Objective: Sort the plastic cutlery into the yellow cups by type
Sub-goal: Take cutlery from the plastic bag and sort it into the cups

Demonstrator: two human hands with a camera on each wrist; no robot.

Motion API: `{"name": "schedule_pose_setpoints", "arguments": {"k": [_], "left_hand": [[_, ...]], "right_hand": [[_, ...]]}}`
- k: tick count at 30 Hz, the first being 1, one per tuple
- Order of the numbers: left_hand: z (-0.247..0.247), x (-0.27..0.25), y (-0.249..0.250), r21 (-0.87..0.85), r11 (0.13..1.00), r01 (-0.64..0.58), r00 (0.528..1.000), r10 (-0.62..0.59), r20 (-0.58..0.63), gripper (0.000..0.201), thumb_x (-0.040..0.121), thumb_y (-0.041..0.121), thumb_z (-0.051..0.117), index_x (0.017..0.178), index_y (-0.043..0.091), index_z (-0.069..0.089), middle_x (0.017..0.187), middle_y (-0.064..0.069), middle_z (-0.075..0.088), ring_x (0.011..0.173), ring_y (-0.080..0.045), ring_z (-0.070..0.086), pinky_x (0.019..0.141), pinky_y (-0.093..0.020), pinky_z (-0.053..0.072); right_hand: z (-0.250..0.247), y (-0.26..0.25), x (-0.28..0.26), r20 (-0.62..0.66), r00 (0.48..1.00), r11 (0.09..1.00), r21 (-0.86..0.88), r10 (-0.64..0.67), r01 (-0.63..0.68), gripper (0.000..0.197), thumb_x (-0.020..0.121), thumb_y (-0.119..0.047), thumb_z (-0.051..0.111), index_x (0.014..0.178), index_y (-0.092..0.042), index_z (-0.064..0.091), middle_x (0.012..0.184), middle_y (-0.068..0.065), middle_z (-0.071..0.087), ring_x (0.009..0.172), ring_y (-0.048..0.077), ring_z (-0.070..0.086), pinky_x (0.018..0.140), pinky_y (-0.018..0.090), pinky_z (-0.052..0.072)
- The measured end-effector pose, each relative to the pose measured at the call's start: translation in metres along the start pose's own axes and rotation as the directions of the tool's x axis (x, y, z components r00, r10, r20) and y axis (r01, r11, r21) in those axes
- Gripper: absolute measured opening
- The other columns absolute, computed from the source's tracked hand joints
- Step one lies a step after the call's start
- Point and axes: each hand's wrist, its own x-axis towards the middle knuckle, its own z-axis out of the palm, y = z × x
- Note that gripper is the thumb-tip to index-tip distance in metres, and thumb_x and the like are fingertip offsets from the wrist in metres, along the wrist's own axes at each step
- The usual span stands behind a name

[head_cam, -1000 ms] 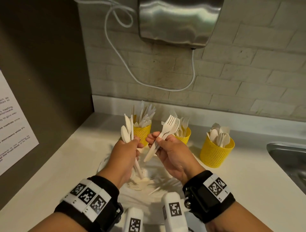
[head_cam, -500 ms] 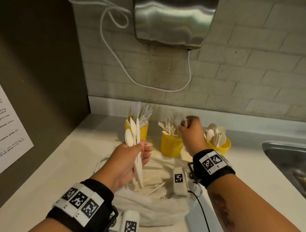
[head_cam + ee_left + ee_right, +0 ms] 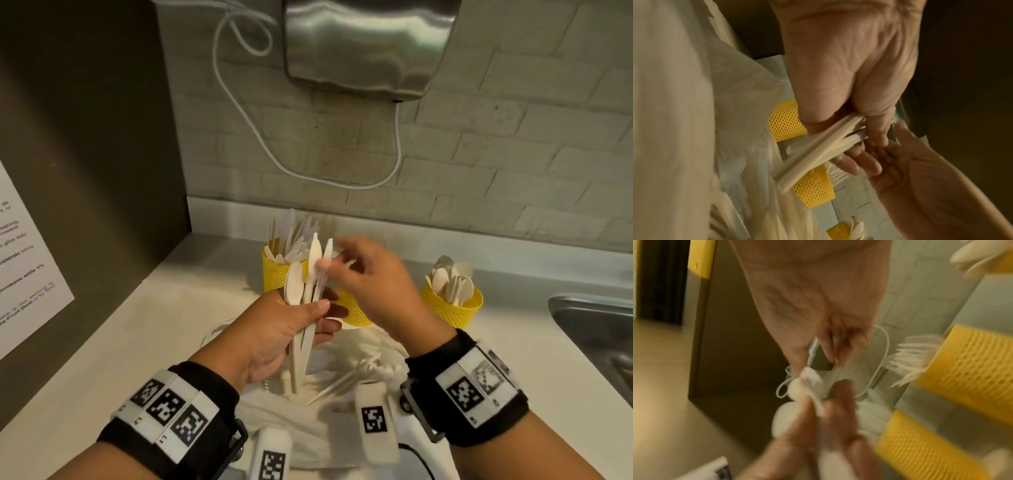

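My left hand point(image 3: 284, 329) grips an upright bundle of white cutlery point(image 3: 310, 274), a spoon and knives; their handles point(image 3: 818, 151) cross its palm. My right hand point(image 3: 373, 284), blurred, holds nothing, and its spread fingers reach the knife tips. Three yellow mesh cups stand behind. The left cup point(image 3: 274, 274) holds knives. The middle cup point(image 3: 352, 311), largely hidden by my right hand, holds forks point(image 3: 906, 356). The right cup point(image 3: 452, 305) holds spoons. More loose cutlery lies on a white plastic bag point(image 3: 346, 373) under my hands.
A steel sink point(image 3: 596, 325) sits at the right edge of the counter. A hand dryer point(image 3: 366, 44) with a white cable hangs on the brick wall above. A dark panel with a paper sign point(image 3: 30, 274) closes off the left side.
My right hand carried forks to the middle cup, let them go there, and has come back left to the bundle in my left hand. The left hand has kept its grip.
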Motion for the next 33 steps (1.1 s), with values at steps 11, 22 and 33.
{"name": "schedule_pose_setpoints", "arguments": {"k": [11, 22, 33], "left_hand": [[-0.004, -0.008, 0.0, -0.174, 0.981, 0.09, 0.99, -0.068, 0.124, 0.037, 0.087, 0.016, 0.057, 0.118, -0.002, 0.061, 0.112, -0.029, 0.069, 0.1, -0.038, 0.071, 0.088, -0.048, 0.058], [-0.006, -0.009, -0.001, -0.113, 0.985, 0.133, 0.986, -0.12, 0.115, 0.025, 0.085, 0.017, 0.061, 0.093, -0.001, 0.075, 0.089, -0.023, 0.072, 0.068, -0.026, 0.071, 0.055, -0.034, 0.059], [-0.002, 0.019, -0.02, -0.003, 0.999, -0.047, 0.909, 0.041, -0.414, 0.017, 0.101, 0.015, 0.051, 0.095, 0.009, 0.066, 0.089, -0.018, 0.076, 0.088, -0.03, 0.074, 0.083, -0.046, 0.06]], "right_hand": [[-0.003, 0.0, 0.007, 0.278, 0.938, 0.757, 0.561, 0.209, -0.335, 0.015, 0.097, -0.007, 0.054, 0.106, -0.003, 0.066, 0.085, 0.009, 0.07, 0.077, 0.023, 0.059, 0.075, 0.037, 0.05], [0.0, 0.004, 0.011, 0.426, 0.889, 0.627, 0.65, 0.167, -0.43, 0.016, 0.094, -0.002, 0.055, 0.088, -0.009, 0.069, 0.079, 0.012, 0.059, 0.068, 0.019, 0.052, 0.071, 0.033, 0.042], [0.018, -0.004, 0.04, 0.15, 0.928, 0.626, 0.7, 0.341, -0.343, 0.018, 0.103, -0.008, 0.041, 0.092, -0.006, 0.055, 0.077, 0.01, 0.064, 0.08, 0.024, 0.064, 0.082, 0.035, 0.055]]}}
